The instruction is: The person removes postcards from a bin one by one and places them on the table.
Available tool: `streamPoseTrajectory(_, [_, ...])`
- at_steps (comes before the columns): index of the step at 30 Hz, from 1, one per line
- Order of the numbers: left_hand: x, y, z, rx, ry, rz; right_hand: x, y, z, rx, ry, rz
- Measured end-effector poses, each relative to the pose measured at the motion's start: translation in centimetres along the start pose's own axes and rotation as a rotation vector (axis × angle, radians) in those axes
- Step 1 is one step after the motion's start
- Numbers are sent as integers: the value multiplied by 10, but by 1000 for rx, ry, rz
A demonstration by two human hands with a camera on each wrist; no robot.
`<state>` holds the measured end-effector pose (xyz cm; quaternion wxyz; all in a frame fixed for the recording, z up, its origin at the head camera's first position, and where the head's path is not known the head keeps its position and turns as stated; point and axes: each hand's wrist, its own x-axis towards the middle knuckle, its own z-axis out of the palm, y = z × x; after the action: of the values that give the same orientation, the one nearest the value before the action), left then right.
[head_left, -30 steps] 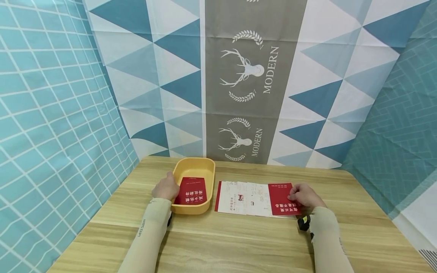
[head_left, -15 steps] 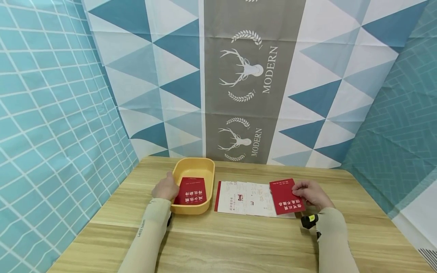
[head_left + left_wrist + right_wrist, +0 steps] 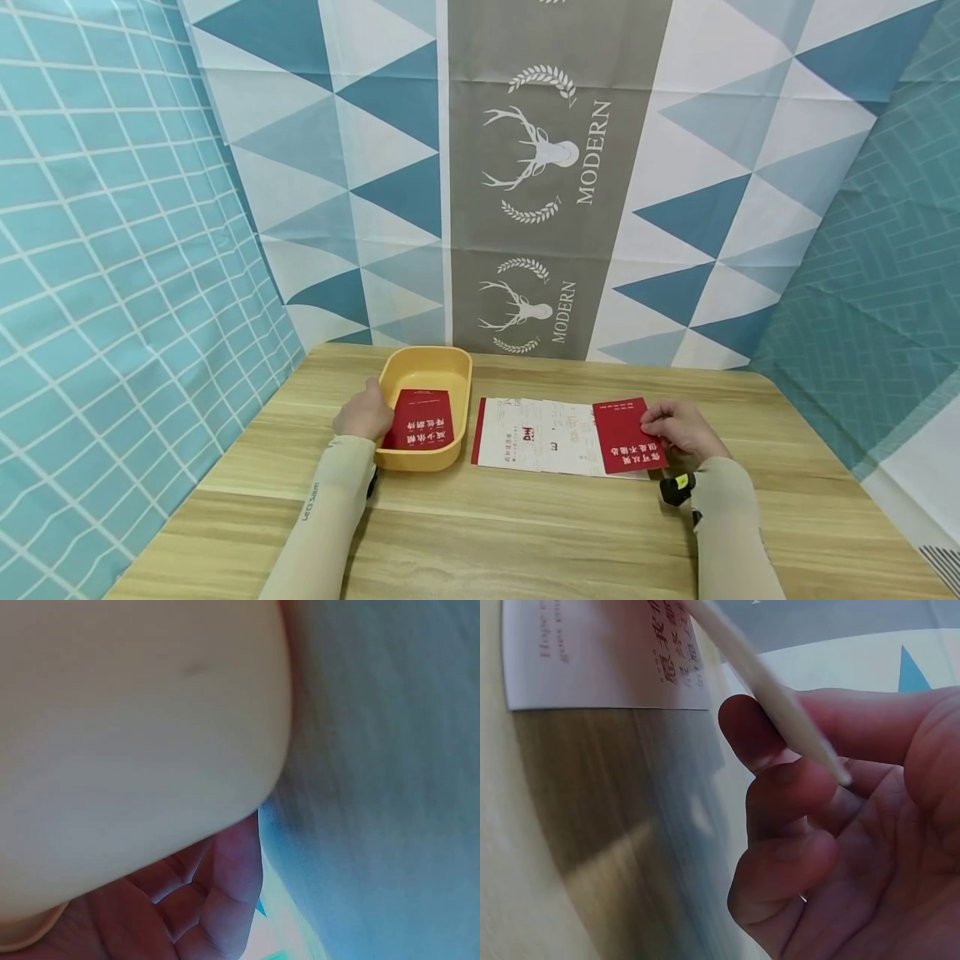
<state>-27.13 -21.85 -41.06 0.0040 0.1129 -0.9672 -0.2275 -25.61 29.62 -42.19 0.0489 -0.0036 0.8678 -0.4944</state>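
Note:
My right hand (image 3: pixel 681 427) pinches a red card (image 3: pixel 628 435) with white lettering by its right edge, thumb against fingers. In the right wrist view that card (image 3: pixel 769 686) appears edge-on, raised above the table. It overlaps the right end of a row of white printed cards (image 3: pixel 536 435) in the head view. My left hand (image 3: pixel 365 412) holds the left wall of a yellow plastic tray (image 3: pixel 467 392), and its curled fingers (image 3: pixel 232 877) show along the tray's wall in the left wrist view. Inside the tray lies another red card (image 3: pixel 423 417) with white lettering.
The white cards overlap one another on the wooden table (image 3: pixel 525 533), with a red edge (image 3: pixel 477 432) showing at their left end. Patterned cloth (image 3: pixel 547 183) hangs behind the table's far edge, and blue tiled cloth (image 3: pixel 135 275) stands along the left.
The red card in my right hand has shifted slightly right and tilted away from the row, uncovering more of the white cards. My left hand and the tray have stayed put.

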Motion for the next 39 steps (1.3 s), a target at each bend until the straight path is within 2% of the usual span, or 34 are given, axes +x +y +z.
streamPoseTrajectory(5, [0,0,0,2,-1,1,-1,-1,-1,15,6,30])
streamPoseTrajectory(16, [1,-2,1,-5,-1,-1,-1,-1,3,-30,-9,10])
streamPoseTrajectory(26, [2,-2,1,-3,0,11,1,0,6,1,-7,50])
streamPoseTrajectory(39, [2,0,0,-4,-2,6,1,2,9,-55,2,74])
